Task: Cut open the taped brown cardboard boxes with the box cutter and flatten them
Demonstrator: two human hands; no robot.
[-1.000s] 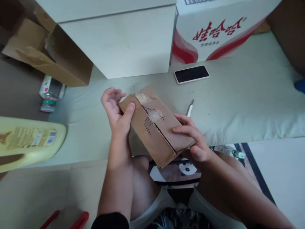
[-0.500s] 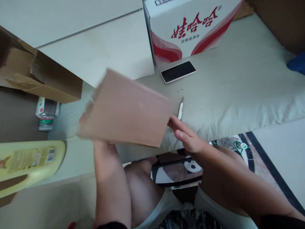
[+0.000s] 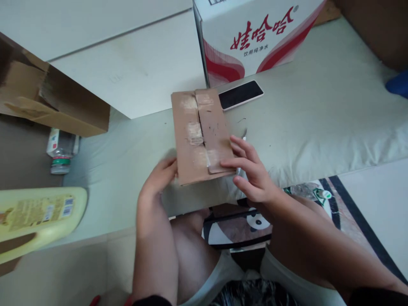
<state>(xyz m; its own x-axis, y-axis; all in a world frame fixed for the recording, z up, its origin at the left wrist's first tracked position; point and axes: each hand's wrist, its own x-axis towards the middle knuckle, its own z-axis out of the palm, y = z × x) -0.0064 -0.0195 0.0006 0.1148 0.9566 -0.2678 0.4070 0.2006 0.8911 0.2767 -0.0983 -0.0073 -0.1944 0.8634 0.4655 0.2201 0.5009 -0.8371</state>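
A small brown cardboard box (image 3: pixel 186 153) lies tilted over the pale cloth, its seam and pale, torn tape marks facing up. My left hand (image 3: pixel 161 176) grips its lower left edge, with the fingertips hidden behind or under the cardboard. At the lower right corner, my right hand (image 3: pixel 253 170) is open, its fingers spread and a fingertip touching the top. A thin white tool with a metal tip (image 3: pixel 245 132) is mostly covered by the right hand. Beyond the box, a phone (image 3: pixel 244 94) with a dark screen is partly overlapped by it.
A white and red carton (image 3: pixel 255 46) stands at the back beside a white panel (image 3: pixel 127 72). To the left are an open cardboard box (image 3: pixel 79 114), a clear bottle (image 3: pixel 61 163) and a yellow jug (image 3: pixel 73 216). A blue object (image 3: pixel 398 87) sits at the right edge.
The cardboard box has turned from its plain face to its seamed face and come down toward the cloth. My left hand moved right with it; my right fingers spread onto its corner.
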